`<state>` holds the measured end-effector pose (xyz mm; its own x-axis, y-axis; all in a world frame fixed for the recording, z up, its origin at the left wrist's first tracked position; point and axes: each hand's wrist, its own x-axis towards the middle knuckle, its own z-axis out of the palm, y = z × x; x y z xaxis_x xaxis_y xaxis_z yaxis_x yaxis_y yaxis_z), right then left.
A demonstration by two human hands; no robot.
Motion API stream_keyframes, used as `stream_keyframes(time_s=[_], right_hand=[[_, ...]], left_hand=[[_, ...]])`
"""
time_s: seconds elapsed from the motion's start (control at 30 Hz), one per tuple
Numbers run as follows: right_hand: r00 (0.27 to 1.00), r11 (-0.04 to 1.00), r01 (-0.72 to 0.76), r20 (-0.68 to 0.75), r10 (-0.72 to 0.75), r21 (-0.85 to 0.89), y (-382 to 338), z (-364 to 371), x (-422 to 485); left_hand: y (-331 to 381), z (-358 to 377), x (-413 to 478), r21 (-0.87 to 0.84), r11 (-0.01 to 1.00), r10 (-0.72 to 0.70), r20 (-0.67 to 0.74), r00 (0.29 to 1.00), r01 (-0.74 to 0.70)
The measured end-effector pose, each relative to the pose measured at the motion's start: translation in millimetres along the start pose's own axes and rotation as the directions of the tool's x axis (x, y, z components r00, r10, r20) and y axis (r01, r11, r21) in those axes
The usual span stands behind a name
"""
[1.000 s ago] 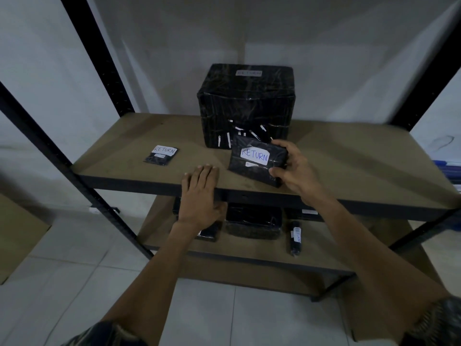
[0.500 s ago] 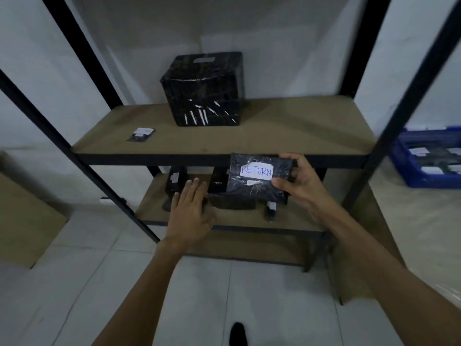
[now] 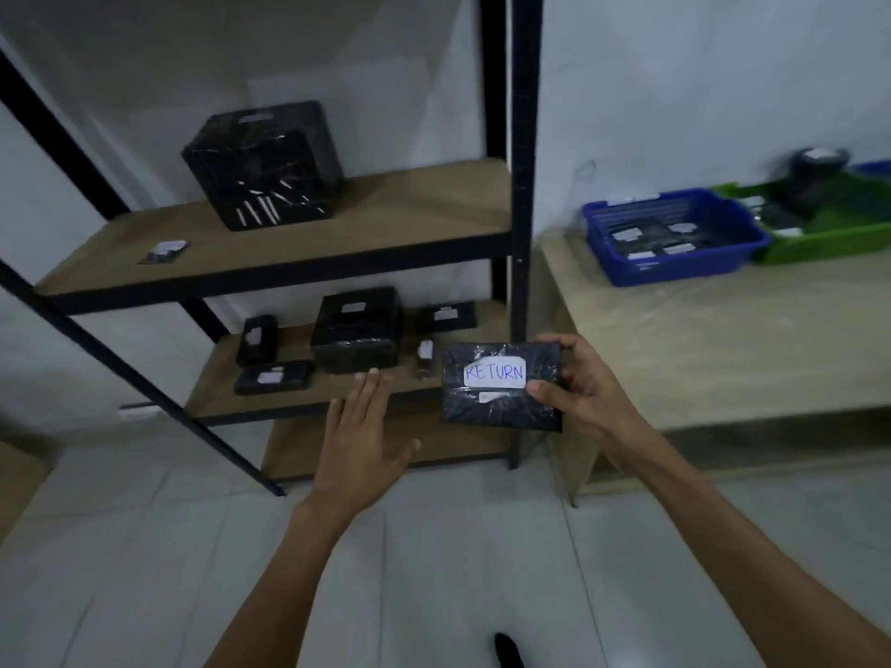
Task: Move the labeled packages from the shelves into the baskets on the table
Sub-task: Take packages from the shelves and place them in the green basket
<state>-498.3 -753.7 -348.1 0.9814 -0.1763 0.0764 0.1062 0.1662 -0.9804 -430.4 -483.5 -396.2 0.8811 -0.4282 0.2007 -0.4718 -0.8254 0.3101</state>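
Before the lower shelf, my right hand grips the black RETURN package by its right edge, held in the air. My left hand hovers flat, fingers straight, holding nothing. Blue basket and green basket sit on the table, well apart to the right.

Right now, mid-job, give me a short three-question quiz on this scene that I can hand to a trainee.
1. True or false: the right hand holds the RETURN package.
2. The left hand is: A) pinching a package, B) open and empty, C) out of view.
3. Fill in: on the table, the basket nearer the shelf unit is ____ in colour.
Key: 1 true; 2 B; 3 blue.
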Motion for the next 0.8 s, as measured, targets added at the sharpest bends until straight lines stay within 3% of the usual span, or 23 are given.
stream_keyframes(time_s=[0.33,0.8], right_hand=[[0.983,0.995,-0.082,-0.159,0.089,0.049,-29.1,-148.6,-117.0],[0.947,0.996,-0.092,-0.308,0.094,0.023,-70.7,-421.9,-162.3]], left_hand=[[173.3,49.5,-24.2,-0.29,0.956,0.088,0.113,0.99,-0.052],[439.3,150.5,42.7,-0.434,0.9,0.115,0.136,0.984,-0.046]])
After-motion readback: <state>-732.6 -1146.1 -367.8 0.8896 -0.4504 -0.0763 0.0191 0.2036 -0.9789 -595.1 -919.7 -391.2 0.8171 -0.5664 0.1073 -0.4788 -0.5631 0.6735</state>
